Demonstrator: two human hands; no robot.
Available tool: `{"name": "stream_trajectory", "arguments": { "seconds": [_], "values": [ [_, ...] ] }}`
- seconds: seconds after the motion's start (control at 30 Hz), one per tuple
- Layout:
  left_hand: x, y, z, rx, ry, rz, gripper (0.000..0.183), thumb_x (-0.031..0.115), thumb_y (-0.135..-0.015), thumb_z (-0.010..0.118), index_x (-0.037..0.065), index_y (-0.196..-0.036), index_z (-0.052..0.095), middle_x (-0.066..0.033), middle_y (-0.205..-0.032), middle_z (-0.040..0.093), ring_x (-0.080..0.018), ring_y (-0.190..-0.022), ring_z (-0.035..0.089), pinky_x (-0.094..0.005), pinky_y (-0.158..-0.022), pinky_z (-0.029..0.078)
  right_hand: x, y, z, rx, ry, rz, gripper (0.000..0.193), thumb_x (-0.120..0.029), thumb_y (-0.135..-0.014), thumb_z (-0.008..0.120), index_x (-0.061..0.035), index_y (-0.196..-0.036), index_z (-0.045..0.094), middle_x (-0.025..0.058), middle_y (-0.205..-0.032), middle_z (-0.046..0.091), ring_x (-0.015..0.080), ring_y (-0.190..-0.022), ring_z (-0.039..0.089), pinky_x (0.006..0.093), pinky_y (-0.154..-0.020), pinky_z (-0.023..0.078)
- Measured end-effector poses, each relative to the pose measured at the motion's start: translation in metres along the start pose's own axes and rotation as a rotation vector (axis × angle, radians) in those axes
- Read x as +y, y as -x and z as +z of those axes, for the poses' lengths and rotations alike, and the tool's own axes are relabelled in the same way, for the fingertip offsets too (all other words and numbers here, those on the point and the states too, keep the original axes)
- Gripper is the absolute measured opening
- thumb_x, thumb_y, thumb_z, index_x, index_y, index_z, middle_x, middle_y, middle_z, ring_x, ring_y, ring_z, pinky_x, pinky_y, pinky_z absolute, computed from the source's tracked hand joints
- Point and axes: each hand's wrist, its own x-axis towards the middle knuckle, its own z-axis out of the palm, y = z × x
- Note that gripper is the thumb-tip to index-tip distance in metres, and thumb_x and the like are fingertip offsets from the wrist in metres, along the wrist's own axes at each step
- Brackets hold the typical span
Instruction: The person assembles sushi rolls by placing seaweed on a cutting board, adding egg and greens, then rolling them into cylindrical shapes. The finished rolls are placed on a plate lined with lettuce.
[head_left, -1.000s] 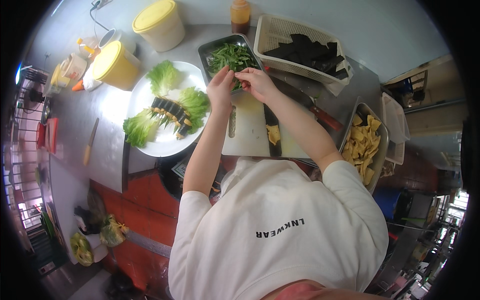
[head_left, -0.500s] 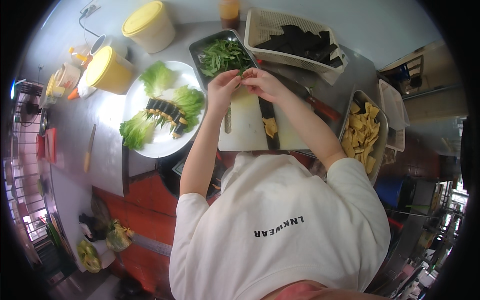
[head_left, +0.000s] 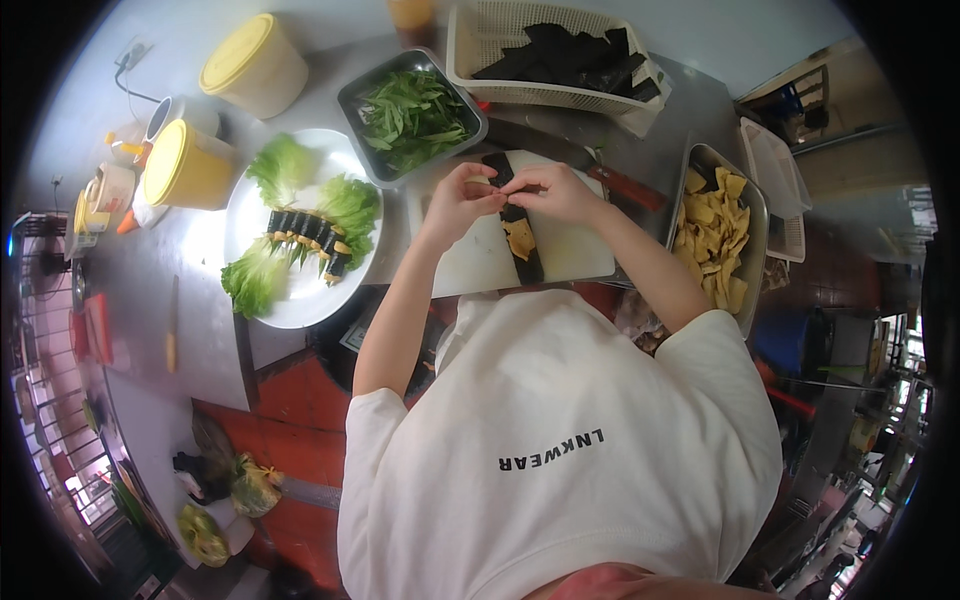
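My left hand and my right hand meet over a white cutting board, thumbs and fingers pinched together. Whatever they pinch is too small and hidden to make out. Below the fingertips lies a strip of black seaweed, lengthwise on the board. A crisp yellow-brown piece rests on its nearer part. Beyond my left hand, a metal tray holds green leaves. On the left, a white plate carries lettuce and a row of seaweed-wrapped rolls.
A knife with a reddish handle lies behind the board. Black seaweed pieces fill a cream basket at the back. Yellow-brown pieces sit in a metal tray on the right. Lidded tubs stand back left.
Both hands have come away from the leaf tray, nearer to me, and are now over the seaweed strip, still pinched together. The view has shifted slightly.
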Motion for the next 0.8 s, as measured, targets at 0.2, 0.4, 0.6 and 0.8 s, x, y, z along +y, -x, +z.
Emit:
{"name": "stream_trajectory", "arguments": {
  "seconds": [0.2,0.4,0.6,0.8],
  "values": [
    [-0.030,0.012,0.016,-0.003,-0.091,-0.012,0.031,0.003,-0.082,0.070,-0.003,-0.109,0.055,-0.0139,-0.089,0.069,-0.0158,-0.083,0.067,-0.0259,-0.072,0.052,0.023,0.030,0.024,0.091,0.079,-0.015,0.007,-0.007,-0.080,0.067,-0.0033,-0.087,0.067,0.0069,-0.081,0.062,0.0169,-0.069,0.058,0.0277,-0.062,0.047],
    [-0.032,0.031,0.026,0.085,-0.666,0.394,0.015,0.005,-0.077,0.072,0.002,-0.091,0.067,-0.0093,-0.088,0.069,-0.0232,-0.083,0.065,-0.0323,-0.072,0.052,0.031,0.053,0.052,0.274,0.121,0.058,0.007,-0.007,-0.076,0.070,-0.0052,-0.082,0.067,0.0064,-0.084,0.056,0.0211,-0.080,0.055,0.0322,-0.072,0.046],
    [-0.065,0.037,0.031,0.134,-0.879,0.650,0.020,0.004,-0.069,0.072,0.004,-0.089,0.070,-0.0079,-0.088,0.066,-0.0272,-0.082,0.061,-0.0362,-0.072,0.052,0.040,0.063,0.059,0.329,0.239,-0.026,0.011,-0.006,-0.071,0.072,-0.0065,-0.081,0.067,0.0054,-0.085,0.054,0.0249,-0.084,0.052,0.0353,-0.076,0.045],
    [-0.067,0.041,0.031,0.090,-0.948,0.720,0.019,0.002,-0.070,0.069,0.002,-0.089,0.069,-0.0073,-0.091,0.063,-0.0269,-0.083,0.058,-0.0360,-0.073,0.050,0.038,0.063,0.050,0.250,0.273,-0.102,0.013,-0.007,-0.072,0.072,-0.0066,-0.084,0.068,0.0053,-0.089,0.056,0.0253,-0.087,0.052,0.0354,-0.078,0.045]
  ]
}}
